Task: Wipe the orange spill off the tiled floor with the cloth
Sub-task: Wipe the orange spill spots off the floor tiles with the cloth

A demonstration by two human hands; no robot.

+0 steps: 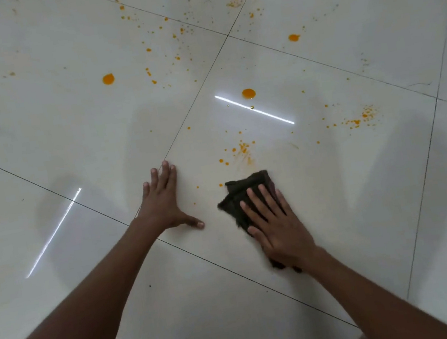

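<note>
A dark cloth (241, 195) is pressed flat on the tiled floor (337, 210) at lower centre-right of the frame, under the right hand (278, 229). The right fingers (258, 203) are laid flat and slightly spread on top of the cloth, not pinching it. The left hand (164, 203) is planted palm-down on the floor just left of the cloth, fingers spread, thumb out toward the cloth. The orange spill (248, 93) is scattered as drops and specks across the upper half of the frame; a smeared patch (242, 150) is seen just above the cloth. Larger drops are seen at upper left (108, 79) and upper right (294, 37).
</note>
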